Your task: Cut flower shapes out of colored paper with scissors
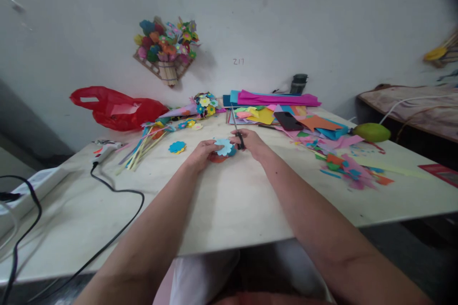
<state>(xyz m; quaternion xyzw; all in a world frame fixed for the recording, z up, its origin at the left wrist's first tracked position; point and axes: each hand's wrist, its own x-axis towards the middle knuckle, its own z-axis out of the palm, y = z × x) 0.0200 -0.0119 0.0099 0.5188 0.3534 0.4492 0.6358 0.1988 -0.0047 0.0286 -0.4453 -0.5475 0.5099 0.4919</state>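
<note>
Between my hands is a light blue scalloped paper flower (224,147), pinched at its left edge by my left hand (205,153). Orange and darker blue paper shapes (217,158) show just beneath it. My right hand (249,142) is closed around a pair of scissors (239,140) with black handles, their blades pointing up and away from me. Its fingertips are close to the flower's right edge; whether they touch it I cannot tell. To the left, a blue paper flower (177,147) lies over a yellow-orange one on the table.
Paper strips (143,145), a red plastic bag (121,107) and a power strip (107,151) with a black cord lie left. Coloured paper sheets (279,99), a phone (288,121), paper scraps (352,169) and a green-yellow fruit-like object (372,132) are right. A flower basket (167,52) hangs on the wall.
</note>
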